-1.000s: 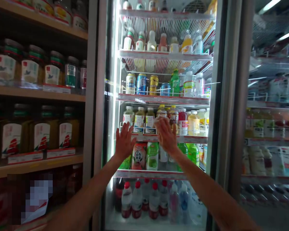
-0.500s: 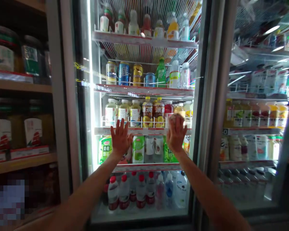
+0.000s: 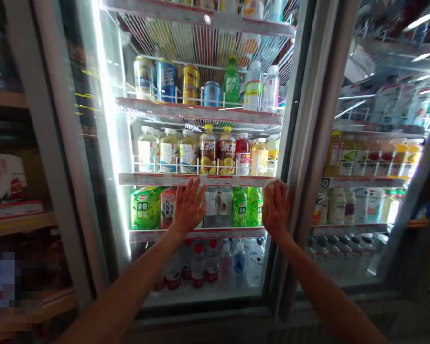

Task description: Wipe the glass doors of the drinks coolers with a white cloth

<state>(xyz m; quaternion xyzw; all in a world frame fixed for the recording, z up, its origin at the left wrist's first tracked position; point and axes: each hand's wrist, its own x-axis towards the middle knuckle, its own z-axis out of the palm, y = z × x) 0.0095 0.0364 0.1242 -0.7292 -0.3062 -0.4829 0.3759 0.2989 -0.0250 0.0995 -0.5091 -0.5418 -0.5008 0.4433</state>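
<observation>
Head view: your right hand (image 3: 275,215), fingers gripping a pale crumpled cloth (image 3: 272,185), has shifted right across the transparent glass door (image 3: 208,297), bringing the cloth near the silver metal frame (image 3: 306,143); your left hand (image 3: 189,206) is spread, released.

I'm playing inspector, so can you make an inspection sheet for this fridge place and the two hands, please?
Surface: upright, black-edged glass cooler door with light reflections.
Job's things: small, pale, crumpled wad at the fingertips of the right hand; material unclear.
Clutter: rows of drinks behind the glass, including brown plastic bottles with yellow caps and round blue metal can.
Hands: left hand open, fingers spread; right hand's grip unclear.
Cables: nothing seen.
Surroundings: tan wooden shelf on the left; another glass-fronted, metal-framed cooler on the right.
</observation>
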